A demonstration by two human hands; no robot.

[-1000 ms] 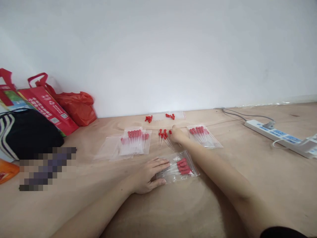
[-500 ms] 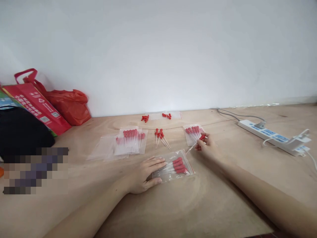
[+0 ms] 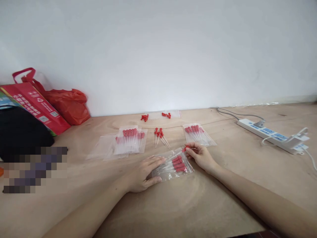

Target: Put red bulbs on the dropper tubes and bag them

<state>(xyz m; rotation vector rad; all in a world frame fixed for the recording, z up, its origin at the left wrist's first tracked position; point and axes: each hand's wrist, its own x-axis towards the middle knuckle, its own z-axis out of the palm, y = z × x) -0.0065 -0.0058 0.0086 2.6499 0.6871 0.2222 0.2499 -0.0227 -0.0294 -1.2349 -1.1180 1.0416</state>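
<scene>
A clear zip bag [image 3: 169,174] lies in front of me with several red-bulbed glass droppers [image 3: 178,162] inside. My left hand [image 3: 146,173] rests on the bag's left end, fingers stretched out and pressing it down. At the bag's upper right corner, my right hand [image 3: 200,156] pinches a dropper by its red bulb [image 3: 187,147]. That dropper's glass tube points left into the bag's mouth, though its tip is hard to make out. Several loose droppers [image 3: 160,135] lie just beyond the bag.
Filled bags [image 3: 130,138] overlap at the left, beside flat bags [image 3: 100,148]. Another filled bag [image 3: 195,132] lies right of centre. Loose red bulbs [image 3: 144,117] sit near the wall. A power strip [image 3: 272,135] is at right; red bags [image 3: 66,105] and a black bag [image 3: 22,132] stand left.
My right hand has moved left and nearer to me with the dropper, bringing its tube from the bag's edge into the mouth. The left hand has stayed on the bag.
</scene>
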